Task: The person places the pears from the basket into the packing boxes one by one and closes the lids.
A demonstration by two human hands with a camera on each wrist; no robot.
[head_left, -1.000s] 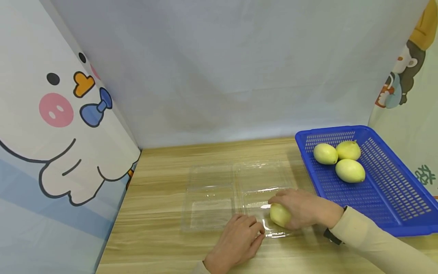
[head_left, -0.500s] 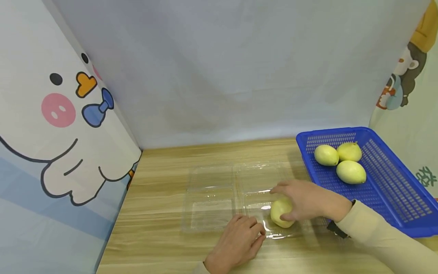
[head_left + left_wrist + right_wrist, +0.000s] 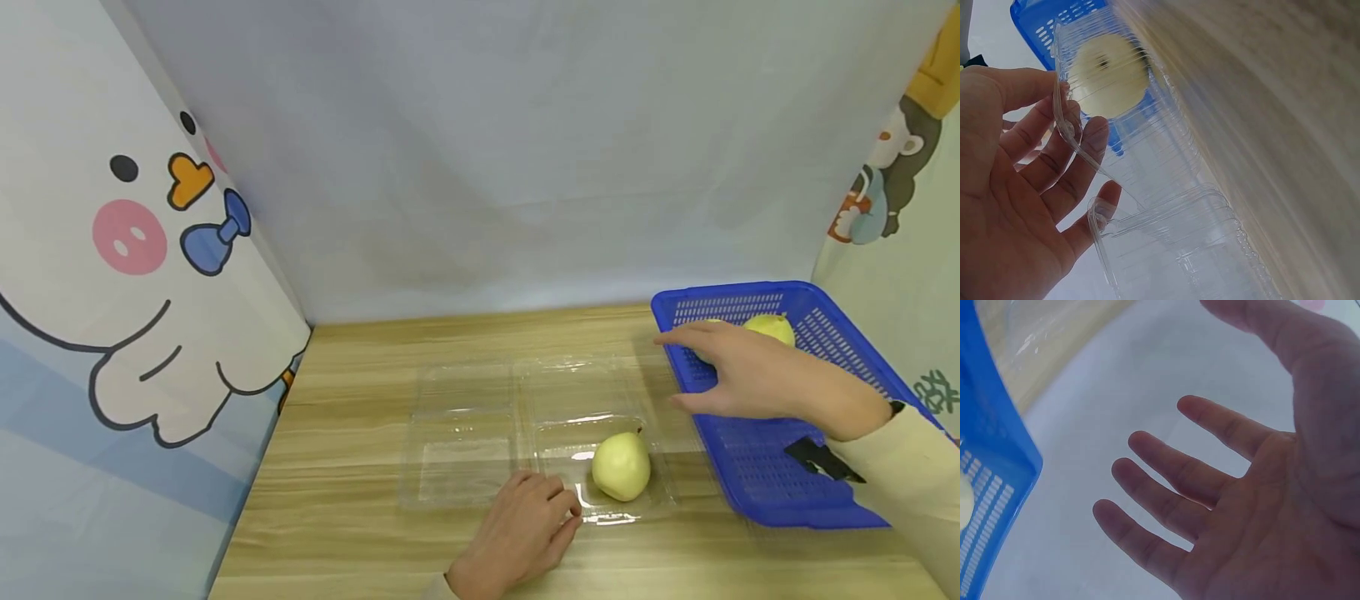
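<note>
The open, clear plastic two-part container (image 3: 465, 467) lies flat on the light wood-grain table (image 3: 337, 467), left of the blue perforated plastic basket (image 3: 780, 510). One pale yellow-green pear (image 3: 621, 467) rests in the near portion of the container's right part, lying on its side with the stem toward the far side. No hand touches this pear.

Left hand (image 3: 519, 529): positioned at the near edge of the container, around its middle. The left wrist view shows the thumb and fingers together on the clear rim, pinching it.

Right hand (image 3: 765, 375): positioned above the left side of the basket, palm down. Thumb and fingers are well apart and hold nothing; the right wrist view confirms the gap. Contact with the fruit below is not evident.

Basket contents: at least two yellow-green pears (image 3: 772, 327) show at the far left, one partly covered by the right hand. An exact count is not possible, since the hand hides part of the interior.

Progress, as judged from the layout: one pear is placed in the container. The far portion of the right part holds no fruit, the basket pears are not yet transferred, and the container is not closed.
</note>
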